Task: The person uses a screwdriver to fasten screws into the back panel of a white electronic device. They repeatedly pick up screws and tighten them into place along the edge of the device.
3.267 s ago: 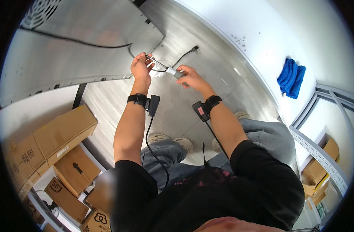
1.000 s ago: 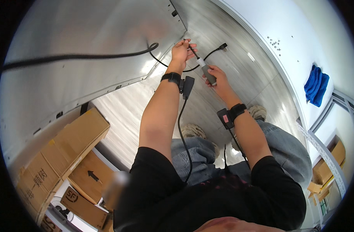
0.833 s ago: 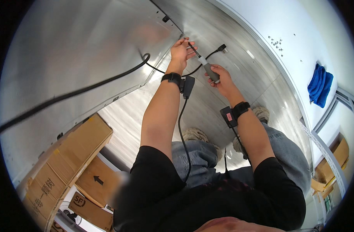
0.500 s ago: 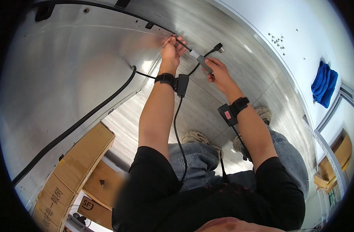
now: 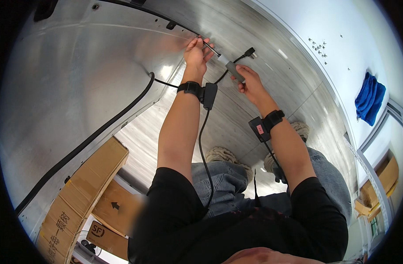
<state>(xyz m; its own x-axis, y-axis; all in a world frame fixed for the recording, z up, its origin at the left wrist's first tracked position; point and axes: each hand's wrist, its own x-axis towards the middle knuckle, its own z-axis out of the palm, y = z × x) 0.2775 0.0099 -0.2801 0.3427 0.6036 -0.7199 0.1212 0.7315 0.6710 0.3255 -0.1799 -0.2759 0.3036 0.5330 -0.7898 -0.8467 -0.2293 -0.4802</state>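
My right hand (image 5: pixel 251 82) is closed round the grey handle of a screwdriver (image 5: pixel 235 71), whose thin dark shaft points up and left. The tip meets the edge of a large silver metal panel (image 5: pixel 104 66). My left hand (image 5: pixel 196 55) is at that edge beside the tip, thumb and forefinger pinched together and the other fingers loosely spread. Whatever sits between the pinched fingertips is too small to make out. Below the screwdriver, a black power cord with a plug (image 5: pixel 250 53) runs behind my left wrist.
A thick black cable (image 5: pixel 93 136) lies across the panel. Cardboard boxes (image 5: pixel 85 193) stand at the lower left. On the white surface at right are several small screws (image 5: pixel 319 47) and a blue cloth (image 5: pixel 369 99). Black devices with cables are strapped to both wrists.
The view has shifted slightly. The screwdriver and both hands keep nearly the same place at the panel edge, with the handle a little lower and further right.
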